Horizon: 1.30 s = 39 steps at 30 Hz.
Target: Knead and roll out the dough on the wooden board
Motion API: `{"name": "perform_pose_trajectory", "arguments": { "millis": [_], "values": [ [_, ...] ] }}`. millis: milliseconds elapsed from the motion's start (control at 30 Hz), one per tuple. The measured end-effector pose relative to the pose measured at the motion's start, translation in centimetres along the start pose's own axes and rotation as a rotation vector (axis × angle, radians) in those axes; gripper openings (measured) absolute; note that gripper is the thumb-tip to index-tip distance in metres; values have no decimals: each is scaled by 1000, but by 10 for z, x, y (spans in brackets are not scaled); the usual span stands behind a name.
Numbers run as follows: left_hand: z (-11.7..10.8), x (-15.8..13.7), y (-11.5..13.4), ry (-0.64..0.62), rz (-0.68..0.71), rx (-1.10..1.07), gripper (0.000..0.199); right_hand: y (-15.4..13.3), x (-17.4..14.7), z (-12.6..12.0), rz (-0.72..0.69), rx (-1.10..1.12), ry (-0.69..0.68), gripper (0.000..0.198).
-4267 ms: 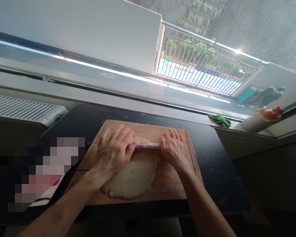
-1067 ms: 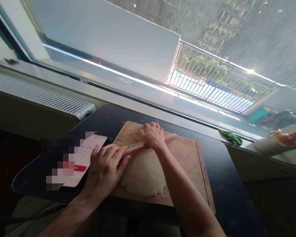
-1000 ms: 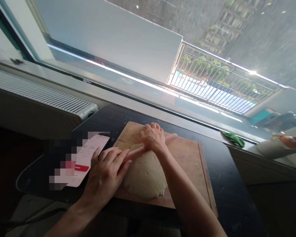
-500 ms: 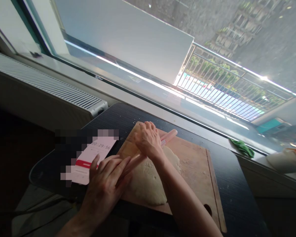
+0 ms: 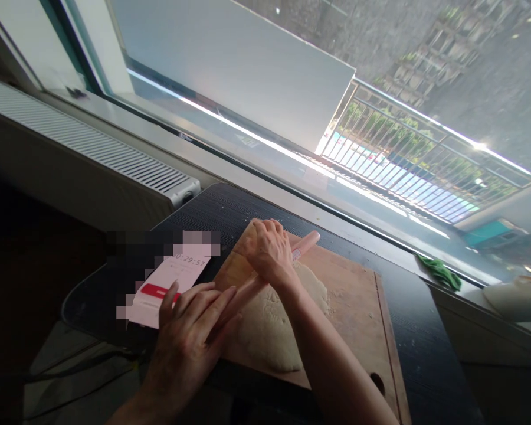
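A pink rolling pin [image 5: 308, 241] lies slantwise across the far left edge of a flattened sheet of pale dough [image 5: 268, 339]. My right hand [image 5: 269, 248] is on the pin's upper part, fingers curled over its far side. Lower down, my left hand [image 5: 194, 321] rests over the near end of the pin, with the thumb along it and the little finger lifted. The hand hides that end. Underneath is a wooden cutting board [image 5: 354, 301], with my right forearm crossing above the dough and board.
The board sits on a dark table [image 5: 418, 319]. Left of it, a phone [image 5: 170, 274] shows a running timer. A radiator [image 5: 128, 168] and windowsill border the far side; a green cloth [image 5: 440, 271] and a whitish container [image 5: 513, 298] are at the right.
The view has shifted slightly, moving the scene rightward. Against the dough, the rolling pin and both hands have moved a little toward the left edge. The phone's timer advanced one second.
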<state>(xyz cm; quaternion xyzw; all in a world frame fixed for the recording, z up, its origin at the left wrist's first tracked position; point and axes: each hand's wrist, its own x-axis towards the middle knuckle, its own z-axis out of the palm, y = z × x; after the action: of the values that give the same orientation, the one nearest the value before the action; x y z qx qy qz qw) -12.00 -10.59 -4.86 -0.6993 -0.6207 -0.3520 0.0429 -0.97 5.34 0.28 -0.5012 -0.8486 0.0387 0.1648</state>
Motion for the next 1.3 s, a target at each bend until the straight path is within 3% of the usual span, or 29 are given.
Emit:
{"name": "perform_pose_trajectory", "arguments": {
  "millis": [200,467,733,1000,1233,1300],
  "values": [
    [-3,-8,14,-23,24,-39,51,13,-37,-9,69,-20,25,32],
    [-4,-6,-7,34,-23,9,44,-8,12,4,-21,3,-21,34],
    [-13,-9,14,-41,54,-65,51,12,-44,-14,68,1,38,35],
    [-8,-13,-11,33,-54,-11,47,-12,14,6,-5,6,-9,40],
    [-11,-16,8,-29,25,-56,53,7,-34,-10,57,-5,19,36],
    [-10,-16,8,-17,17,-63,52,8,-34,-9,69,-10,16,35]
  ]
}}
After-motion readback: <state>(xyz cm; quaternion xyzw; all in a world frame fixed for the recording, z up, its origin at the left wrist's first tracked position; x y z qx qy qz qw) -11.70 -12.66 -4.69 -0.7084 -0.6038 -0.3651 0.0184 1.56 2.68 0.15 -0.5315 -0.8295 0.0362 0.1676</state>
